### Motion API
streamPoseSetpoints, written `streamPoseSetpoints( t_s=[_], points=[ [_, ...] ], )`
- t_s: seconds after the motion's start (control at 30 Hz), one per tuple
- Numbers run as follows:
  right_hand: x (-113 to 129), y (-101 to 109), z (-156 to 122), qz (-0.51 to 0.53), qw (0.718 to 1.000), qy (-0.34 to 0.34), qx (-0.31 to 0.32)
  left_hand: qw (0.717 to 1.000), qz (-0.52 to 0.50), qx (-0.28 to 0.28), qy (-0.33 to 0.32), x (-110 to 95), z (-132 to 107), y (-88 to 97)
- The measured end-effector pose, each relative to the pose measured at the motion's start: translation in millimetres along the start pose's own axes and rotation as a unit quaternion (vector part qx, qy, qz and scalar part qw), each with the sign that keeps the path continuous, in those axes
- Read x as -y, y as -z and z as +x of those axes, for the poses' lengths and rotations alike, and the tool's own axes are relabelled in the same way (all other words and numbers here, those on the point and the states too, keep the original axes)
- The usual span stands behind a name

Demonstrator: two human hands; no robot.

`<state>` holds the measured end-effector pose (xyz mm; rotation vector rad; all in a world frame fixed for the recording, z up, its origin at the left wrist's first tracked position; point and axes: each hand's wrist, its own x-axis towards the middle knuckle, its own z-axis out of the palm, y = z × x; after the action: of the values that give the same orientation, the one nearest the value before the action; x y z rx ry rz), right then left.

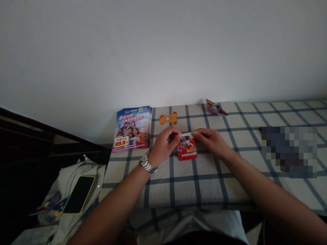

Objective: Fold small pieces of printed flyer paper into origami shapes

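Note:
Between my hands is a small red printed paper [187,151], folded, with cartoon figures and a white strip along its upper edge. My left hand [167,143], with a silver watch [148,163] on the wrist, pinches the paper's upper left corner. At the upper right corner, the thumb and fingers of my right hand [209,140] are closed on the same paper. Its lower end rests on or just above the checked tablecloth [184,187]; I cannot tell which. Left of my left hand lies a stack of colourful flyers [133,129].
An orange bear cutout [168,118] lies beyond my hands. A folded colourful paper [216,107] stands near the wall [163,51]. A blurred-out item [288,151] is at the right. Below the table's left edge, a phone [79,194] rests on white fabric [61,180].

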<state>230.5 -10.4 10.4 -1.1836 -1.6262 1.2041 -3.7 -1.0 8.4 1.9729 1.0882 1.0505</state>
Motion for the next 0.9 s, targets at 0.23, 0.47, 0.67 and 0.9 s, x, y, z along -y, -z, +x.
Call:
streamPoseSetpoints(
  t_s=[0.23,0.47,0.67,0.9],
  points=[
    [0.2,-1.7,1.4,0.059,0.997,-0.012,-0.04,1.0,-0.007,-0.009,-0.003,-2.4,0.2,1.0],
    [0.6,-4.4,1.6,0.069,0.996,-0.007,-0.053,1.0,-0.008,0.004,-0.002,-1.7,-0.5,0.3],
    [-1.5,-4.3,0.3,0.071,0.995,0.003,-0.063,1.0,-0.007,0.004,-0.001,-1.8,-0.2,-0.4],
    [-3.9,-3.7,-0.2,0.064,0.996,-0.003,-0.069,1.0,0.0,0.008,-0.005,-1.2,-0.9,-0.6]
  ],
)
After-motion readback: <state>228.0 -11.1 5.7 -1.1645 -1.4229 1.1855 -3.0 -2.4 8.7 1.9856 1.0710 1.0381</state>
